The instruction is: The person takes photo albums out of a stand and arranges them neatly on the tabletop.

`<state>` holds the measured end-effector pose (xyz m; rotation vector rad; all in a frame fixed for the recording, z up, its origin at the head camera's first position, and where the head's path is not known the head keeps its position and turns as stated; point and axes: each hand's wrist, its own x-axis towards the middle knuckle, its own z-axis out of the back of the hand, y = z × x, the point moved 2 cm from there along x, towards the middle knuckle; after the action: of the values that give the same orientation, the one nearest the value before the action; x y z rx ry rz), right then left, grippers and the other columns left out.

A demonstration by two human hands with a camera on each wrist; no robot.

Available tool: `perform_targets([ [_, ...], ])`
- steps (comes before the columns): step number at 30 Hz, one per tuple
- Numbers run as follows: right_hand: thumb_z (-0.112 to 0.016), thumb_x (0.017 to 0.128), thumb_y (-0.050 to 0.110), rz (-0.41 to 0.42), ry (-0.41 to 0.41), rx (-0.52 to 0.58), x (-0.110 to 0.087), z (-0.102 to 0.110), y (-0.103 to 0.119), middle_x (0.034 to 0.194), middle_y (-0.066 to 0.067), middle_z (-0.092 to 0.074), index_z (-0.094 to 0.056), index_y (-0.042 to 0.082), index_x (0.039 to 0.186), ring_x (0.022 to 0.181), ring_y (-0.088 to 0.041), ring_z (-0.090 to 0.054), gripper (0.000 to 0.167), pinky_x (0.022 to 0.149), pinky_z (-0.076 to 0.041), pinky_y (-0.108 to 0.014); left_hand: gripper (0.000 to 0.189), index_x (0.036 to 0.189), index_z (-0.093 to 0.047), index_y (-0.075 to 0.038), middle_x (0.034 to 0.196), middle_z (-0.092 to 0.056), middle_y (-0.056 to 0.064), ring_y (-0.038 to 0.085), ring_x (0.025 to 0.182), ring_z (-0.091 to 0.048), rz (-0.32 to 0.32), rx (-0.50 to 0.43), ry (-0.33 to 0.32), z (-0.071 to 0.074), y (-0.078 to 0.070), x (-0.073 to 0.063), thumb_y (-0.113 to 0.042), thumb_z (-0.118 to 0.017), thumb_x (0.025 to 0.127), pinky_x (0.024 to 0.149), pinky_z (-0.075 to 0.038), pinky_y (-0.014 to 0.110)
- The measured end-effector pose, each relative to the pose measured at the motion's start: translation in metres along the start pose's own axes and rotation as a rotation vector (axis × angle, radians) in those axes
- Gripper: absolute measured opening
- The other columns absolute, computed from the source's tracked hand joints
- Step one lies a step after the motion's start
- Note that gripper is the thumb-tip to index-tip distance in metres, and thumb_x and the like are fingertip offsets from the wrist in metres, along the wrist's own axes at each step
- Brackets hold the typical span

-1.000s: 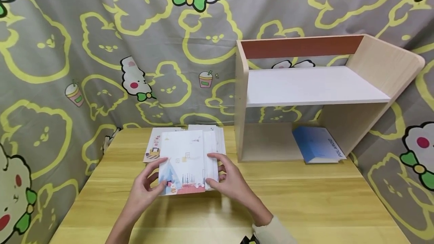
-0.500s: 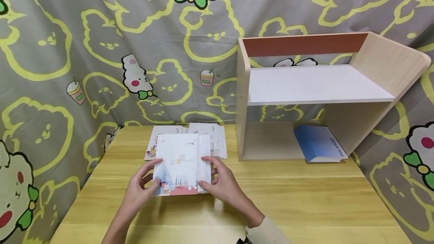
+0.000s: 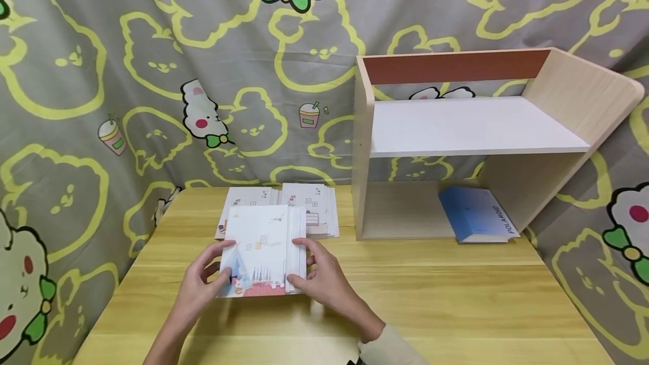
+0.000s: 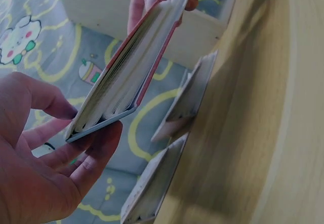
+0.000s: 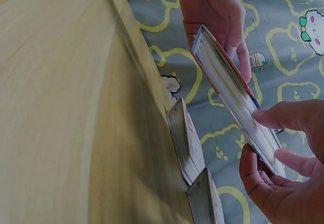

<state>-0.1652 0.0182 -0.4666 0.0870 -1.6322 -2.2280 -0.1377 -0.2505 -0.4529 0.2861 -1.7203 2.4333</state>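
A white photo album (image 3: 258,230) with a tent drawing on its cover is held over the table by both hands. My left hand (image 3: 200,275) pinches its left edge, thumb on the front and fingers behind. At the opposite edge my right hand (image 3: 324,280) grips it, with a strip of pale inner pages showing past the cover. From the left wrist view, the album (image 4: 121,74) appears edge-on, its covers slightly spread around thick page sleeves. Behind it, a left stack (image 3: 248,193) and a right stack (image 3: 311,199) of similar white albums lie on the table, partly hidden.
On the right stands a wooden shelf unit (image 3: 361,151) with a white middle board (image 3: 471,125). A blue book marked POLAROID (image 3: 474,213) lies in its lower compartment. A patterned curtain (image 3: 243,72) hangs close behind the wooden table (image 3: 431,303).
Both hands have brought the album left and slightly nearer to me, uncovering more of the stacks behind. The grip on both edges stays the same.
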Motion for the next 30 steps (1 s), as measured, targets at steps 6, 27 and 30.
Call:
perform_targets([
  [6, -0.086, 0.080, 0.005, -0.018, 0.019, 0.015, 0.000, -0.009, -0.004, 0.116, -0.006, -0.060, -0.056, 0.014, 0.140, 0.087, -0.014, -0.061, 0.068, 0.066, -0.058, -0.023, 0.050, 0.138, -0.058, -0.001, 0.130, -0.057, 0.018, 0.012, 0.099, -0.065, 0.012, 0.053, -0.014, 0.005, 0.003, -0.005, 0.015, -0.063, 0.091, 0.080, -0.057, 0.022],
  [27, -0.086, 0.078, 0.003, -0.087, 0.065, 0.034, -0.001, -0.027, -0.013, 0.087, -0.003, -0.062, -0.060, 0.011, 0.136, 0.071, -0.009, -0.059, 0.063, 0.060, -0.054, -0.021, 0.049, 0.141, -0.059, -0.008, 0.143, -0.058, 0.013, 0.019, 0.115, -0.057, 0.197, 0.255, 0.054, 0.017, 0.019, -0.009, 0.000, -0.069, 0.094, 0.092, -0.048, 0.018],
  [30, -0.085, 0.078, 0.002, -0.092, 0.077, 0.034, -0.001, -0.031, -0.015, 0.081, -0.001, -0.062, -0.060, 0.011, 0.136, 0.068, -0.006, -0.058, 0.064, 0.058, -0.052, -0.021, 0.049, 0.142, -0.058, -0.008, 0.143, -0.058, 0.014, 0.020, 0.116, -0.057, 0.215, 0.266, 0.062, 0.019, 0.022, -0.011, -0.001, -0.070, 0.094, 0.093, -0.049, 0.022],
])
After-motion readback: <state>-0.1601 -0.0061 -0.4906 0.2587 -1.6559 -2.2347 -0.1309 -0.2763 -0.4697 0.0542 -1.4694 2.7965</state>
